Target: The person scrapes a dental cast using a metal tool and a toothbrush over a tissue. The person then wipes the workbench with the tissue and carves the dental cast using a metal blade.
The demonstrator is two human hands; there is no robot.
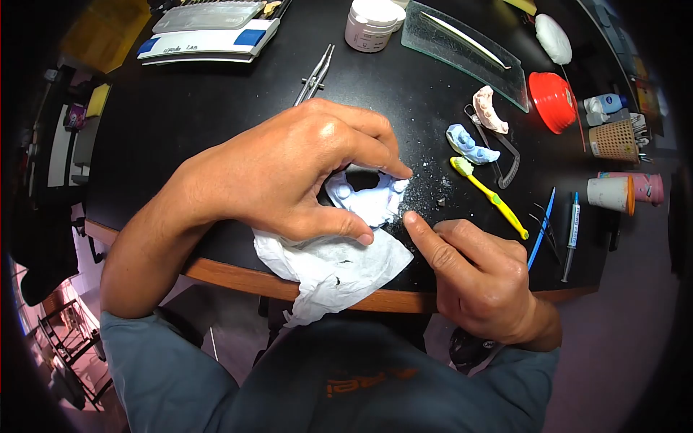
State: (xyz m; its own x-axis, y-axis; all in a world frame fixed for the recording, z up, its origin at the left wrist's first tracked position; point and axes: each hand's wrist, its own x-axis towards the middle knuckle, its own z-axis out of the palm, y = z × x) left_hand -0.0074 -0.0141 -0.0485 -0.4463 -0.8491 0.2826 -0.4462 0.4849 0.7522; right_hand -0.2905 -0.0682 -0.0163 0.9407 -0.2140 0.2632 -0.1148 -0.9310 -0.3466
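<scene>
My left hand (310,169) is closed around a pale blue dental cast (372,204), thumb at its near edge and fingertips at its far side. The hand hides part of the cast. Just right of it, my right hand (476,270) points its index finger towards the cast, with a small gap between. Its other fingers are curled in, and whatever they may hold is hidden. A crumpled white tissue (354,270) lies beneath the cast, over the table's front edge. Pale crumbs (426,184) are scattered on the black tabletop beside the cast.
Right of the crumbs are a blue cast piece (471,146), a beige cast (489,110), a metal gauge (509,167) and a yellow toothbrush (494,198). Tweezers (550,234) and a syringe (572,237) lie farther right. A glass slab (465,54), white jar (368,29) and red bowl (552,102) stand behind.
</scene>
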